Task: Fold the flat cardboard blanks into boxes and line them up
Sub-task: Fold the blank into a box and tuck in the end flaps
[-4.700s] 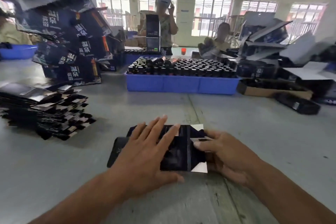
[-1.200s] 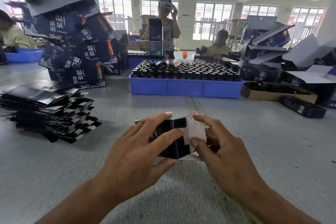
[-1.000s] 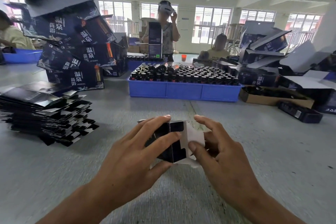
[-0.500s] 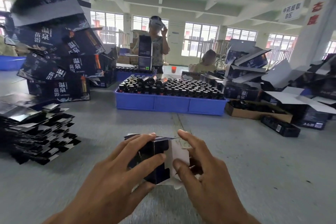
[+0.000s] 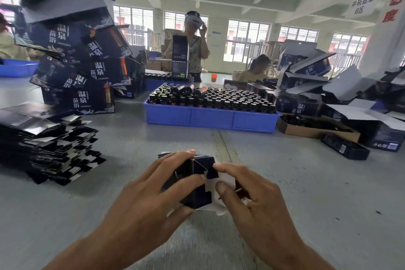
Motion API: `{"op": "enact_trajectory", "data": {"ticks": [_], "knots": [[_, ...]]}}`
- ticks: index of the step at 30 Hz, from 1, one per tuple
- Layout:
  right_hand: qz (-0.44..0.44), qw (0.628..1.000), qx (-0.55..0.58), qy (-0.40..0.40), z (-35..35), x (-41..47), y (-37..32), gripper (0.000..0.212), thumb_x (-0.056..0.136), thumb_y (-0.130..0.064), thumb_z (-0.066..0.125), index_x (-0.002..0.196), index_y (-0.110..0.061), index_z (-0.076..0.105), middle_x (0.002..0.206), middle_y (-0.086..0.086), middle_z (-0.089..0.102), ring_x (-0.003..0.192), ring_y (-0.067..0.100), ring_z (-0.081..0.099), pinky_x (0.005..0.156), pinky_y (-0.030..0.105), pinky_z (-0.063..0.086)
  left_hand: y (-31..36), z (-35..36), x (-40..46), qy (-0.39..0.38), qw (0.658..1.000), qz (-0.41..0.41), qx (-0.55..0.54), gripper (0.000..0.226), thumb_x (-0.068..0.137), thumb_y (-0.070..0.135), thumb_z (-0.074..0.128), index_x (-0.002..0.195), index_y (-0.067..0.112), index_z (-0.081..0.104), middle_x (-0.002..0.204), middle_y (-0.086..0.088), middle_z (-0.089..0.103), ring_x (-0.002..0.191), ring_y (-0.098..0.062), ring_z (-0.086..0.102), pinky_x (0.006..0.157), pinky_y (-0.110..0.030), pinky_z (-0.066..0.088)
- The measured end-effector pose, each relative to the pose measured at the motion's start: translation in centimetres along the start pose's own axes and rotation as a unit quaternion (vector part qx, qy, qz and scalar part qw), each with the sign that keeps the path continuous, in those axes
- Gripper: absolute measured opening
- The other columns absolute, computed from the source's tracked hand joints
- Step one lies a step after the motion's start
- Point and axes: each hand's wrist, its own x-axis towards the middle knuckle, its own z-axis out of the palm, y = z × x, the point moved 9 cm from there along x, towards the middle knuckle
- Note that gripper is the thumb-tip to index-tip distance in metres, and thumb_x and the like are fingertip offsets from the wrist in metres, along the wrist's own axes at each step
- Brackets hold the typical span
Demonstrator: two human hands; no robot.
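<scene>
A small dark cardboard box (image 5: 198, 182) with white inner flaps is half folded, held just above the grey table (image 5: 306, 193) at the centre. My left hand (image 5: 151, 199) grips its left side, fingers curled over the top and thumb underneath. My right hand (image 5: 247, 197) pinches the white end flaps on its right side with thumb and forefinger. A thick stack of flat dark blanks (image 5: 43, 140) lies on the table at the left.
A blue crate (image 5: 210, 116) full of dark bottles stands across the table. Large dark printed cartons (image 5: 74, 61) are piled at the back left, and opened cartons (image 5: 306, 85) and a brown tray (image 5: 315, 129) at the right. People stand and sit behind.
The flat blank pressed on the table has been lifted and opened into a box shape. Since half a second ago the end flaps have been folded further in. The camera tilted up.
</scene>
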Motion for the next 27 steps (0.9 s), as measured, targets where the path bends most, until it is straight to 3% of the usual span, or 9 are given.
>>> {"op": "enact_trajectory", "data": {"ticks": [8, 12, 14, 17, 19, 23, 27], "knots": [[-0.02, 1.0, 0.0, 0.008, -0.1, 0.0, -0.2, 0.035, 0.097, -0.023, 0.06, 0.127, -0.041, 0.06, 0.115, -0.028, 0.063, 0.098, -0.004, 0.064, 0.072, 0.007, 0.049, 0.0, 0.1, 0.0, -0.017, 1.0, -0.012, -0.007, 0.047, 0.081, 0.041, 0.068, 0.124, 0.029, 0.054, 0.146, -0.004, 0.046, 0.118, -0.023, 0.057, 0.077, -0.033, 0.061], [-0.027, 1.0, -0.001, 0.005, -0.1, 0.1, -0.4, 0.033, 0.096, -0.026, 0.058, 0.126, -0.038, 0.065, 0.11, -0.026, 0.066, 0.102, -0.004, 0.063, 0.076, 0.012, 0.053, -0.1, 0.4, -0.1, -0.034, 0.999, -0.022, 0.012, 0.065, 0.074, 0.032, 0.074, 0.135, 0.028, 0.051, 0.145, -0.007, 0.045, 0.118, -0.027, 0.056, 0.073, -0.036, 0.062], [-0.024, 0.999, 0.012, -0.018, 0.2, 0.1, -0.5, 0.034, 0.098, -0.039, 0.057, 0.131, -0.037, 0.063, 0.112, -0.025, 0.065, 0.105, 0.0, 0.064, 0.078, 0.017, 0.054, -0.2, 0.3, 0.0, -0.034, 0.999, -0.025, 0.016, 0.065, 0.075, 0.031, 0.072, 0.137, 0.029, 0.051, 0.144, -0.008, 0.044, 0.119, -0.026, 0.053, 0.071, -0.036, 0.062], [-0.011, 0.996, 0.009, -0.087, 1.1, 0.0, -0.6, 0.066, 0.083, -0.075, 0.056, 0.142, -0.046, 0.047, 0.126, -0.032, 0.054, 0.112, -0.001, 0.057, 0.086, 0.013, 0.049, -0.6, 0.2, -0.1, -0.029, 0.999, -0.028, 0.01, 0.061, 0.077, 0.032, 0.073, 0.135, 0.027, 0.055, 0.144, -0.008, 0.044, 0.12, -0.027, 0.052, 0.074, -0.034, 0.059], [-0.009, 0.99, -0.02, -0.137, 1.9, -0.3, -0.4, 0.087, 0.073, -0.082, 0.06, 0.148, -0.05, 0.031, 0.132, -0.038, 0.043, 0.117, -0.007, 0.049, 0.092, 0.005, 0.04, -0.9, 0.2, -0.3, -0.029, 0.999, -0.031, 0.009, 0.062, 0.075, 0.031, 0.073, 0.134, 0.027, 0.055, 0.145, -0.008, 0.044, 0.121, -0.028, 0.052, 0.075, -0.033, 0.057], [-0.025, 0.991, -0.035, -0.123, 1.7, -0.4, -0.4, 0.074, 0.082, -0.046, 0.069, 0.148, -0.048, 0.035, 0.131, -0.038, 0.044, 0.114, -0.008, 0.05, 0.09, 0.003, 0.04, -0.7, 0.2, -0.2, -0.026, 0.999, -0.025, 0.014, 0.061, 0.076, 0.031, 0.071, 0.134, 0.026, 0.054, 0.144, -0.009, 0.044, 0.121, -0.028, 0.051, 0.075, -0.034, 0.057], [-0.027, 0.999, -0.01, -0.042, 0.6, -0.2, -0.7, 0.05, 0.087, -0.038, 0.069, 0.135, -0.04, 0.057, 0.12, -0.028, 0.062, 0.098, 0.0, 0.064, 0.083, 0.014, 0.052, -0.1, 0.0, -0.2, -0.022, 1.0, -0.009, 0.013, 0.059, 0.079, 0.03, 0.07, 0.136, 0.026, 0.054, 0.144, -0.01, 0.046, 0.121, -0.027, 0.051, 0.079, -0.035, 0.057]]}}
